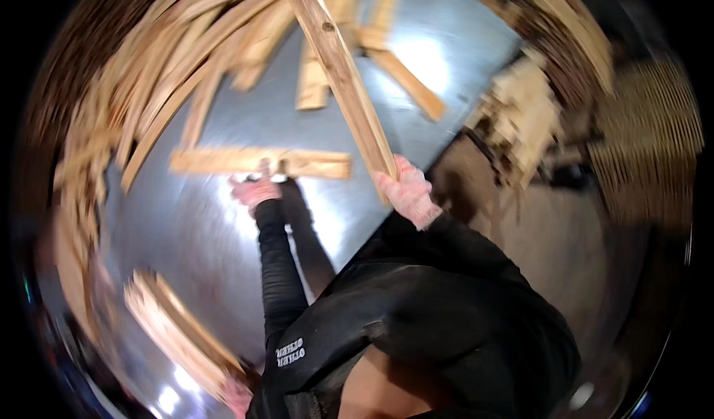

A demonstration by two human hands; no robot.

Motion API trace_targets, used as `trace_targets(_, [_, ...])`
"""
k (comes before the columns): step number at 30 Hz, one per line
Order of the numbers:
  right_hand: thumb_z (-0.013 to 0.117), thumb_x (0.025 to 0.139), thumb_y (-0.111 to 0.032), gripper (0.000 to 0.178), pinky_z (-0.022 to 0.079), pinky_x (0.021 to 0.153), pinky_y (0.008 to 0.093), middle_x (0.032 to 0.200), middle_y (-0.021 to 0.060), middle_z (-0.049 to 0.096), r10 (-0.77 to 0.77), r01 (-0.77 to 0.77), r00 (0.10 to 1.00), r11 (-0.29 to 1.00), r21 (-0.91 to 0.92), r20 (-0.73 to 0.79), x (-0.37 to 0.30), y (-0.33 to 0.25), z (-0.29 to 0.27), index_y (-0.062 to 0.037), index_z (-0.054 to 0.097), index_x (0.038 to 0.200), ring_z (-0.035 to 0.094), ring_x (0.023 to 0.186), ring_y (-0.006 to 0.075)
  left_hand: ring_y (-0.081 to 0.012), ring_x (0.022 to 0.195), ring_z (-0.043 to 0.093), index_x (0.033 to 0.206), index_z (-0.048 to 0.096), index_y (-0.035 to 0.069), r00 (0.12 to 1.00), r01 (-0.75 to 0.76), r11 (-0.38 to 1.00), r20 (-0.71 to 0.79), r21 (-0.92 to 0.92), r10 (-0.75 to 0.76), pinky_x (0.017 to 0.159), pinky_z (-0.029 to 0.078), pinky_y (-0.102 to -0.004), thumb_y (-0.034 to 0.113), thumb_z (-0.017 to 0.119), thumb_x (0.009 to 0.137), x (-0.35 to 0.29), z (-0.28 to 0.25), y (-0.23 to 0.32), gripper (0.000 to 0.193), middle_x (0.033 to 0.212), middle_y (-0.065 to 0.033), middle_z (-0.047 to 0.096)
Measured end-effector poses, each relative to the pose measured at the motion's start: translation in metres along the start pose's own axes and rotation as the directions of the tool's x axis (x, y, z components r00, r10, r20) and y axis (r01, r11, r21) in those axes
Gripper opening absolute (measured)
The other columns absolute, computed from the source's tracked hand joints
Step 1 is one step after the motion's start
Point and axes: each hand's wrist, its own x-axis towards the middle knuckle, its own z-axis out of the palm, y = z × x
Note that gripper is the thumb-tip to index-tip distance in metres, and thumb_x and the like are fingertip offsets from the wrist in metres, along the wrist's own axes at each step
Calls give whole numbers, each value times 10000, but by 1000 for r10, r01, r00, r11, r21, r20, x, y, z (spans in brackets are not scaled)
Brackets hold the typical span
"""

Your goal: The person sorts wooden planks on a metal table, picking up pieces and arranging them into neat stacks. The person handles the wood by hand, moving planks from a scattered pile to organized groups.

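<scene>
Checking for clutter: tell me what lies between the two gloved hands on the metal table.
In the head view, only bare shiny metal table shows between the left hand and the right hand, which grips a long wooden slat.

Motion blur throughout; glare patches on shiny table [223, 233]; dark, bent fisheye rim.

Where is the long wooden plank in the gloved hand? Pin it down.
In the head view, the long wooden plank runs from top centre down to the right hand, which grips its lower end, above the shiny metal table and right of the flat board by the left hand.
</scene>
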Motion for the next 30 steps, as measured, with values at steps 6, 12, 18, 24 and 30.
trace_targets(6, [575,955,-320,376,538,732,427,972,220,683,101,-401,675,882,-248,-731,22,137,-185,-77,584,1241,681,854,349,-353,1106,616,1345,438,90,975,221,944,-40,244,-218,913,507,-513,663,847,553,-1,63,77,1059,1257,-178,592])
trace_targets(12, [516,940,-407,421,524,790,510,1015,224,685,159,-596,599,743,-305,-785,102,347,-370,-64,594,1173,665,919,419,-260,789,703,1012,637,106,906,406,912,-157,57,-393,718,586,-441,228,844,616,64,96,35,463,904,-110,716])
trace_targets(18, [489,922,-431,609,479,939,491,1254,297,592,522,-642,453,754,142,-723,235,395,-465,-3,496,1355,594,1133,451,-296,880,686,1111,558,88,902,398,885,-275,239,-332,764,558,-450,275,786,691,53,99,13,512,979,-164,695])
trace_targets(24, [437,930,-473,590,461,982,490,1318,245,561,650,-720,493,678,148,-578,337,452,-486,-111,495,1394,607,1114,422,-332,970,670,1209,479,69,992,-2,520,69,854,-110,810,530,-460,322,727,767,61,111,20,567,1054,-218,675])
trace_targets(30, [370,917,-674,794,359,1052,534,1408,227,460,545,-775,352,626,89,-761,346,421,-475,-65,396,1425,471,1277,397,-367,1029,651,1293,425,85,882,419,816,-391,398,-262,871,514,-470,383,697,812,35,124,14,628,1121,-248,653])
